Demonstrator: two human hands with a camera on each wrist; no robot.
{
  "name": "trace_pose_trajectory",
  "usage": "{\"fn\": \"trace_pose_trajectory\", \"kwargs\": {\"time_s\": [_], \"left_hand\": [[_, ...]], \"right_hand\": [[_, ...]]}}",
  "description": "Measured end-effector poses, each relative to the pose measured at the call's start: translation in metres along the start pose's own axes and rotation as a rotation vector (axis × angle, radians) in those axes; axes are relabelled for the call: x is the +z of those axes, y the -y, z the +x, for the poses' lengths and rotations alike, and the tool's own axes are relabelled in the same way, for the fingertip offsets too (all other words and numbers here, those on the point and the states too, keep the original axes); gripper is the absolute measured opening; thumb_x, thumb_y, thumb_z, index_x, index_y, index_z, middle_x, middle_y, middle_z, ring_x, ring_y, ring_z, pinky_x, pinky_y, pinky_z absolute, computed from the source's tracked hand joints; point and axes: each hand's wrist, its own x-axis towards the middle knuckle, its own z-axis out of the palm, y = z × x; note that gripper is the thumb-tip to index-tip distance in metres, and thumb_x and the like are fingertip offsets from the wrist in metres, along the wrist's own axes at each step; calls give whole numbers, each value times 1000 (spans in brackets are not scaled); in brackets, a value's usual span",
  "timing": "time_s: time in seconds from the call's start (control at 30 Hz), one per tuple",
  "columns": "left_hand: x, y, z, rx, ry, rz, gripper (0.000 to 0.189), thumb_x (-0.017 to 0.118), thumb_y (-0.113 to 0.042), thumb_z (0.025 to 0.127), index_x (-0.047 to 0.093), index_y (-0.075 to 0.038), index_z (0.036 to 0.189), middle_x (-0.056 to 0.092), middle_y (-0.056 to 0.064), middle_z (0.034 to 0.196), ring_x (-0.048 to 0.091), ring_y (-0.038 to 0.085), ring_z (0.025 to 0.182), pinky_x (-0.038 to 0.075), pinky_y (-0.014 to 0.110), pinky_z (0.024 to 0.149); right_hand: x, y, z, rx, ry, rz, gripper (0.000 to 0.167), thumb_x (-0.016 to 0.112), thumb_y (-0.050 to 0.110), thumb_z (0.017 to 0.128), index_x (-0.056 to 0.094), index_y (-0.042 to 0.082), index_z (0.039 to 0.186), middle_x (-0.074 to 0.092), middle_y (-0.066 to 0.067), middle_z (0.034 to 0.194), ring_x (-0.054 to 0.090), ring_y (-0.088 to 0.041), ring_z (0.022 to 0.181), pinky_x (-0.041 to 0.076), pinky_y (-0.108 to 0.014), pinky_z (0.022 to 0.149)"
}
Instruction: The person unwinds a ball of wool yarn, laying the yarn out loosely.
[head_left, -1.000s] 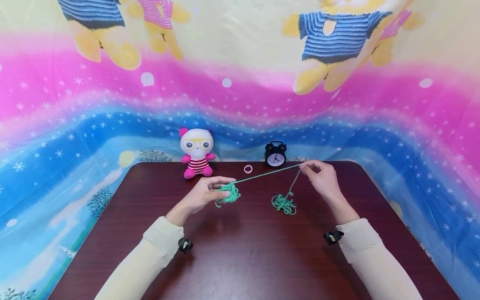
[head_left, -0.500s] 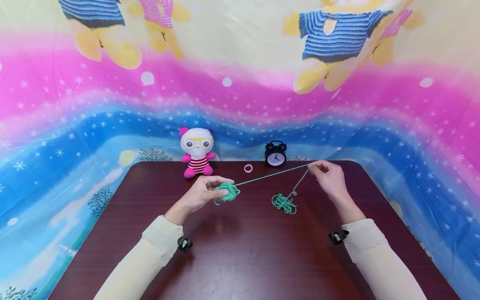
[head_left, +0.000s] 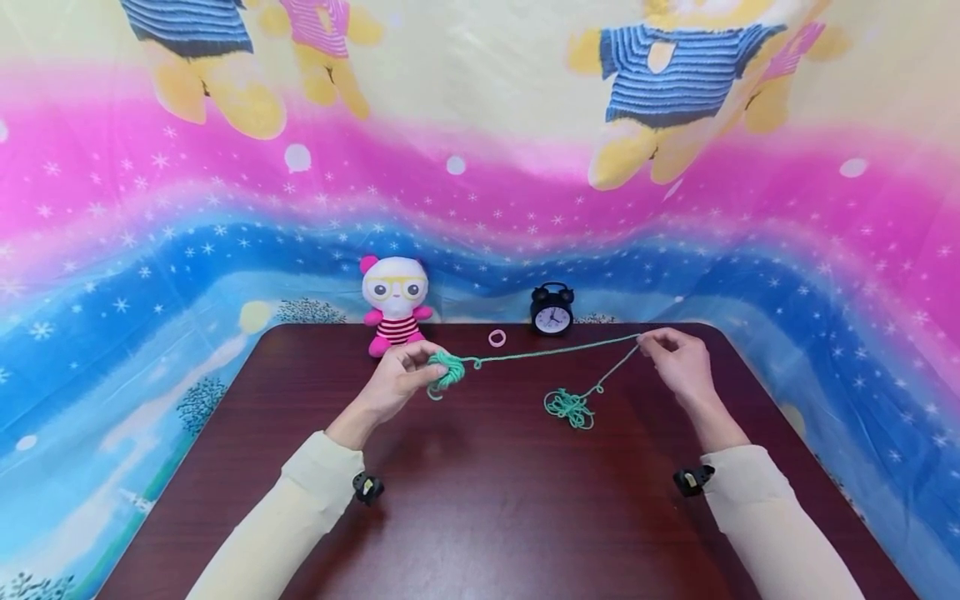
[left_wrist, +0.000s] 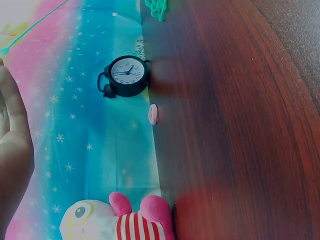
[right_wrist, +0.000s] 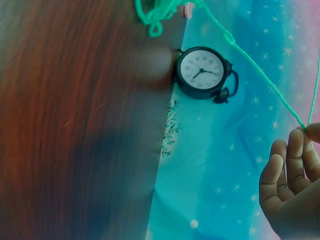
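Observation:
My left hand point(head_left: 393, 383) grips a small wound ball of green yarn point(head_left: 448, 371) above the table, thumb on its near side. From the ball a strand point(head_left: 555, 352) with a small loop near its left end stretches right to my right hand point(head_left: 682, 367). There the thumb and index finger pinch the yarn. Below the pinch, the yarn slopes down to a loose tangled heap of green yarn point(head_left: 570, 408) lying on the table. In the right wrist view the right hand point(right_wrist: 295, 180) shows the other fingers loosely bent. The left wrist view catches only part of the left hand point(left_wrist: 15, 145).
A pink and white panda plush point(head_left: 397, 304) sits at the back left of the dark wooden table point(head_left: 480, 500). Near the back edge are a pink ring-shaped band point(head_left: 497, 338) and a black alarm clock point(head_left: 552, 309). A printed cloth point(head_left: 480, 208) hangs behind.
My right hand has moved right, drawing the yarn strand longer. My left hand has shifted slightly up and left and turned the ball; a small loop now shows beside it.

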Motion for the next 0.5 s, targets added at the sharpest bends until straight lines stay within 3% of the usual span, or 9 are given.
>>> {"fn": "trace_pose_trajectory", "kwargs": {"time_s": [0.2,0.37,0.5], "left_hand": [[2,-1,2,18,-60,23,18,61,0,95,67,-13,106,70,-4,88,63,6,72,56,21,65],[6,1,5,12,-96,34,19,62,-1,94,68,-14,106,71,-5,89,65,6,72,56,21,68],[8,3,6,2,-114,36,18,63,-1,93,68,-14,105,72,-5,91,67,5,74,57,21,70]], "right_hand": [[-4,-10,-1,-22,175,-117,33,54,36,102,72,11,112,72,-12,106,66,-22,94,53,-28,72],[-1,-16,-1,-52,392,-178,26,56,28,101,72,9,110,69,-15,97,62,-27,84,50,-33,66],[3,-19,-2,-50,526,-202,29,59,29,100,71,6,114,70,-18,102,63,-29,86,51,-34,66]]}}
